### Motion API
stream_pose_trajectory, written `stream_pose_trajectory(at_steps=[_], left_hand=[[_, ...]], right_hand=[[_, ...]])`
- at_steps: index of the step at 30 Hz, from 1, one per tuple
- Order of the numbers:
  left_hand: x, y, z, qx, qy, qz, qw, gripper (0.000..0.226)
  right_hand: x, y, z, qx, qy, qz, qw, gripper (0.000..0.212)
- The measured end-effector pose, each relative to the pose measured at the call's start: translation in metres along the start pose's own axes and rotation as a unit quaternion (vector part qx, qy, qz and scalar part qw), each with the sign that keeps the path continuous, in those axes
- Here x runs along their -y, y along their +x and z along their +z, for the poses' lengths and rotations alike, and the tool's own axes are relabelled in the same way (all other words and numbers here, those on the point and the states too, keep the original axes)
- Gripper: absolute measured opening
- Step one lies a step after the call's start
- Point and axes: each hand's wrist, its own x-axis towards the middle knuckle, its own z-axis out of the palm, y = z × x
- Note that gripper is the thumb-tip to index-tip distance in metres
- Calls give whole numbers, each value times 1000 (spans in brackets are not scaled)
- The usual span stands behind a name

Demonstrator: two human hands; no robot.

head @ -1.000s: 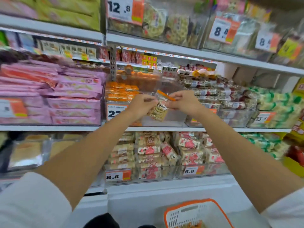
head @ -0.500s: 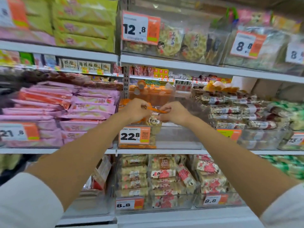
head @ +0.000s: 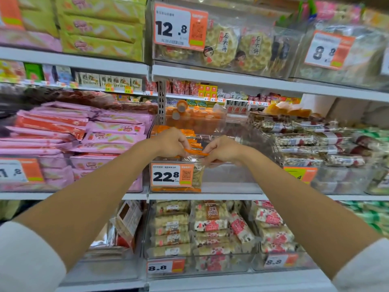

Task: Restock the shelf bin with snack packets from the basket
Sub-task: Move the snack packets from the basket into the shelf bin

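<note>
Over one shelf bin, left hand and right hand pinch one snack packet.

A shop is shown, the snack aisle of a grocery store. An orange-and-white price tag marked 22.8 is fixed to the front of a clear bin, which is set on a white shelf board. Above that tag, a tag marked 12.8 is hung before bagged round biscuits. Below it, a tag marked 8.8 is placed under wrapped bars. To its left, pink packets are stacked in rows. Behind and above it, further stocked shelves are seen through the gap.
</note>
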Motion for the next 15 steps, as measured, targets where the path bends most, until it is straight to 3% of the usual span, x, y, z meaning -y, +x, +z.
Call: stream_pose_trajectory(at_steps=[9,15], left_hand=[[-2,1,-2,69,53,-30,996,14],[-3,1,-2,110,76,-28,991,15]], right_hand=[[-6,3,3,42,27,43,998,9],[-5,0,5,60,8,45,997,15]])
